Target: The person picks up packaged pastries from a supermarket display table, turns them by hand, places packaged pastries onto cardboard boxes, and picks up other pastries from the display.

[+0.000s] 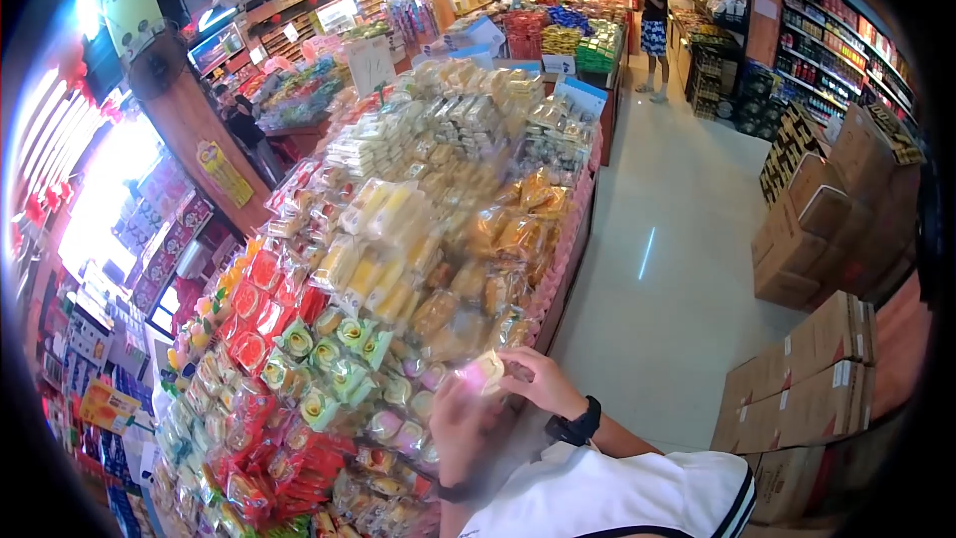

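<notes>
A small pink and yellow item in a clear wrapper (485, 372), perhaps a pastry, is held up between my two hands at the edge of the display. My left hand (460, 436) is closed around its lower left side, slightly blurred. The fingers of my right hand (543, 381) pinch its right edge; a dark watch sits on that wrist. Just left of my hands lie similar pink and yellow wrapped pieces (408, 435). Green-wrapped cakes with swirled tops (321, 403) are heaped farther left, and bagged golden buns (438, 314) lie beyond my hands.
Red-wrapped packets (251, 349) and pale yellow packs (378, 274) cover more of the sloped display. An aisle (647, 239) runs along its right side. Stacked cardboard boxes (802, 379) stand across the aisle. Farther off, a person (653, 25) stands in the aisle.
</notes>
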`<state>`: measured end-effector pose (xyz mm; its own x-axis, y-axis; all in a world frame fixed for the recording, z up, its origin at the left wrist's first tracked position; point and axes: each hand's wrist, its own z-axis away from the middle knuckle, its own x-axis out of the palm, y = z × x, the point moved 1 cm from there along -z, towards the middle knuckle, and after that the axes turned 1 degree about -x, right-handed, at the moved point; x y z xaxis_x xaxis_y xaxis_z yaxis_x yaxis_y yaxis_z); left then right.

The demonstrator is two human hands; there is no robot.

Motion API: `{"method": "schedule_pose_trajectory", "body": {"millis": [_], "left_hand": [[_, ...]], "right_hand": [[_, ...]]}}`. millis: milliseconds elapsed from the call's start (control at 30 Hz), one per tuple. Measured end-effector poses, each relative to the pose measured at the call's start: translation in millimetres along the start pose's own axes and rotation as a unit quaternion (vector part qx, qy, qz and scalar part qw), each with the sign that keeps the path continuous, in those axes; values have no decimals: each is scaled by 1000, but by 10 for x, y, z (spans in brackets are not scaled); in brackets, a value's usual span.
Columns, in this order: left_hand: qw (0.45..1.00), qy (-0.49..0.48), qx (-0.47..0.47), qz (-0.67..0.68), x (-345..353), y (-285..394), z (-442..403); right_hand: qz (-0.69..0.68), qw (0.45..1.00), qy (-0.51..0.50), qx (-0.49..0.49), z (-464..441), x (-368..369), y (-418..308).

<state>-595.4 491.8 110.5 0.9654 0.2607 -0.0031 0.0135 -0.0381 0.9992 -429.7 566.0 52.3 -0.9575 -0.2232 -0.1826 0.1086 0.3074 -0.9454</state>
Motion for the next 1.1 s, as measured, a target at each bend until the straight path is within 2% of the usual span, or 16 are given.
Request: {"method": "schedule_pose_trajectory", "body": {"millis": [33, 200, 267, 300, 333, 400, 500, 633, 733, 767, 867, 900, 967, 1100], "left_hand": [[1000, 1, -20, 19, 37, 46, 11], [999, 29, 7, -23, 144, 75, 73], [995, 31, 38, -89, 33, -209, 104], [980, 40, 46, -191, -90, -460, 137], [978, 49, 89, -182, -165, -732, 162], [992, 109, 16, -63, -31, -625, 294], [987, 138, 22, -79, 3, -666, 449], [985, 164, -39, -25, 71, -470, 616], [961, 199, -26, -188, 134, -260, 763], [964, 202, -38, -171, 95, -318, 818], [956, 232, 54, -171, 34, -416, 1056], [960, 234, 44, -148, -7, -438, 1145], [953, 255, 38, -161, -55, -422, 1339], [945, 280, 45, -164, -116, -311, 1786]], "right_hand": [[-13, 1000, -7, -3, -6, -31, 44], [-71, 996, -53, -1, -49, -104, 184], [-84, 993, -78, -15, -76, -78, 337], [-62, 992, -106, -28, -109, -102, 302], [-88, 988, -123, -11, -93, -64, 413], [-111, 981, -159, 0, -101, -84, 335], [-130, 973, -191, -13, -72, -49, 395], [-151, 967, -202, -28, 3, 45, 437], [-237, 927, -269, 112, 86, 97, 373], [-286, 919, -261, 81, 108, 135, 307], [-186, 928, -320, 43, 157, 221, 257], [-124, 924, -354, 75, 171, 233, 189], [-75, 925, -372, 23, 222, 221, -52], [-117, 917, -380, -9, 630, 524, 15]]}}
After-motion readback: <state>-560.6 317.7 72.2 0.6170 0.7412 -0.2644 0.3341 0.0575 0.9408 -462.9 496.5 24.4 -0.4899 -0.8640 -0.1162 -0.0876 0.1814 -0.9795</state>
